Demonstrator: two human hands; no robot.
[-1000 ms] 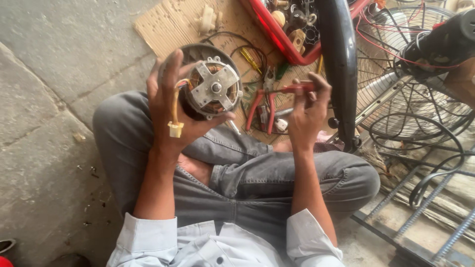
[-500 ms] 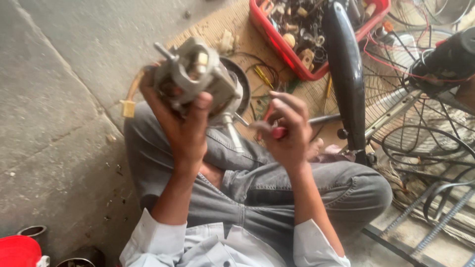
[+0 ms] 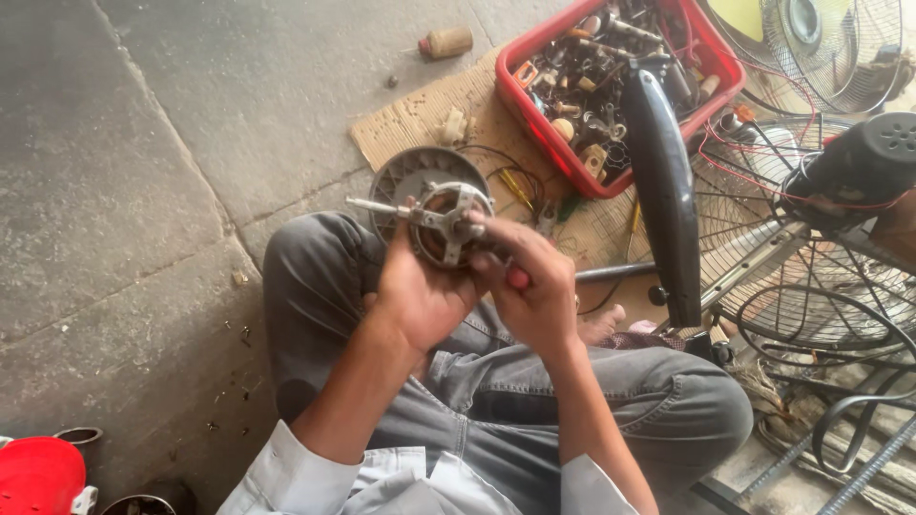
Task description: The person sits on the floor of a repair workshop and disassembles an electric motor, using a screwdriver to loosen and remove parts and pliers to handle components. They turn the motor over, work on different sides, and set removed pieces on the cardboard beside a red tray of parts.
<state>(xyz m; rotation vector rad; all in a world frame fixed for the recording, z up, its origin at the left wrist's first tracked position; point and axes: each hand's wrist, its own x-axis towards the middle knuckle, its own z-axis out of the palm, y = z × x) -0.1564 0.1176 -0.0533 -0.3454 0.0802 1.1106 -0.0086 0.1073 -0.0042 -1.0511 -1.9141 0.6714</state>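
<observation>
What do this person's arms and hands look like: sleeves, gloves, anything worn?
Both hands are bare: the left hand and right hand wear no gloves, and no rings or watch show. The forearms are uncovered. Pale, light-blue shirt sleeves are rolled up to about the elbows.

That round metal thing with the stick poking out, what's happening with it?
A person sitting cross-legged on the floor holds a small fan motor up in the left hand. The right hand presses a red-handled tool against it. A red tray of parts and fan guards lie nearby.
</observation>
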